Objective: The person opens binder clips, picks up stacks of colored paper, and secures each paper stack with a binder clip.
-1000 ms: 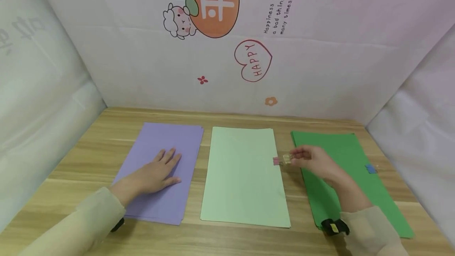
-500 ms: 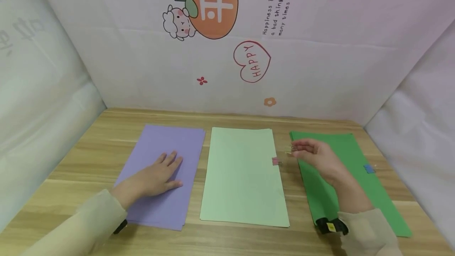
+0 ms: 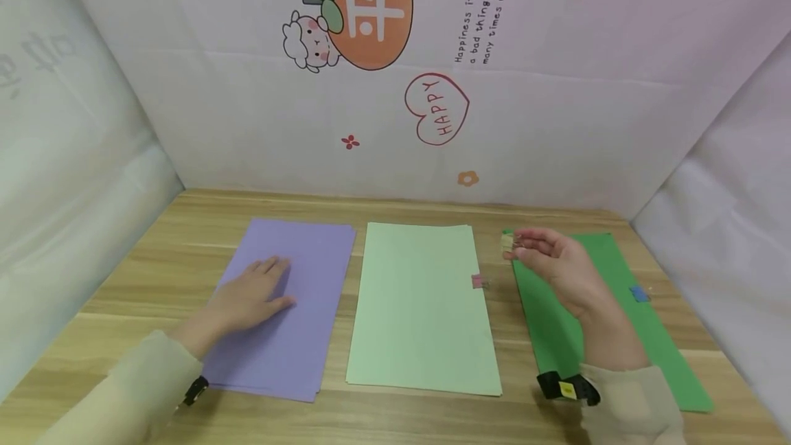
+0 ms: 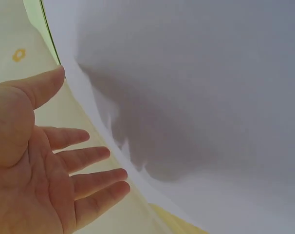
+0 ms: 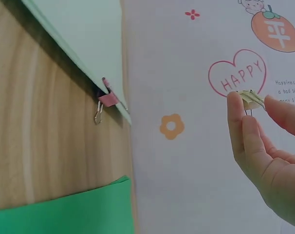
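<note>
In the head view my left hand (image 3: 250, 297) is over the stack of purple paper (image 3: 296, 349), fingers extended and holding nothing. The left wrist view shows its palm and spread fingers (image 4: 91, 187) beside the paper, which carries a dark shadow. My right hand (image 3: 565, 270) pinches a yellow binder clip (image 3: 508, 244) between thumb and fingertips, above the far left corner of the green paper stack (image 3: 643, 356). In the right wrist view that clip's wire handles point down past the fingers. A pink binder clip (image 3: 478, 281) grips the right edge of the pale green paper stack (image 3: 423, 321).
A blue binder clip (image 3: 640, 293) sits on the green stack's right edge. All three stacks lie side by side on a wood-grain table (image 3: 154, 253). Behind it hangs a white printed cloth (image 3: 247, 129), with more white cloth at both sides.
My right hand has moved away from the pink clip, up and slightly right, carrying the yellow binder clip. My left hand has shifted left over the purple paper in the last half second.
</note>
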The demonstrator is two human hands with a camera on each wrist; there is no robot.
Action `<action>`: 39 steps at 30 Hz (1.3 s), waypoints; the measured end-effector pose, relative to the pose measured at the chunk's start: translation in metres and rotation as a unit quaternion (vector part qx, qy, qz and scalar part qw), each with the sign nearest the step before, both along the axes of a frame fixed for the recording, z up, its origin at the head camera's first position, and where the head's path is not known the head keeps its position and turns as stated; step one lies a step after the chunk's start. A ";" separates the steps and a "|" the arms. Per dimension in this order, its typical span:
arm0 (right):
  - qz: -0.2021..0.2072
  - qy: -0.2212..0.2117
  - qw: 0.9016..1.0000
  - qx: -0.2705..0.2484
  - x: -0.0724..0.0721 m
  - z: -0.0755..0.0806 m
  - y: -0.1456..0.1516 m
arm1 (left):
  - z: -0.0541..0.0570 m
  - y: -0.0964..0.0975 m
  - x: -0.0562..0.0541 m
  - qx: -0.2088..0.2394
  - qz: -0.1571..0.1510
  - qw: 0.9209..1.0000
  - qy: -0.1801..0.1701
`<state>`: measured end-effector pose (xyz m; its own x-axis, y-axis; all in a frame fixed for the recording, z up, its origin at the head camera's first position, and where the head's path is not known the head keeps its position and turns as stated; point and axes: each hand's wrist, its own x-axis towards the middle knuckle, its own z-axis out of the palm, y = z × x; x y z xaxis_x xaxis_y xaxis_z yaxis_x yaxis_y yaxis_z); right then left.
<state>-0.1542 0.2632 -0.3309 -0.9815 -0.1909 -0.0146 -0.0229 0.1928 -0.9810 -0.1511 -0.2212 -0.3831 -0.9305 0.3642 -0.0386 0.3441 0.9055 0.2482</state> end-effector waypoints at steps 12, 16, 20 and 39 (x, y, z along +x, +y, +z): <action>0.010 0.047 0.998 -0.032 -0.001 0.019 -0.013 | 0.008 -0.027 -0.008 -0.008 0.080 0.997 -0.018; 0.013 0.059 0.996 -0.059 -0.001 0.026 -0.018 | 0.011 -0.034 -0.009 -0.011 0.104 0.994 -0.042; 0.013 0.051 0.996 -0.065 0.000 0.030 -0.023 | 0.011 -0.040 -0.009 -0.024 0.127 0.990 -0.059; 0.015 0.052 0.992 -0.114 0.003 0.029 -0.014 | 0.007 -0.039 -0.010 0.008 0.189 0.980 -0.061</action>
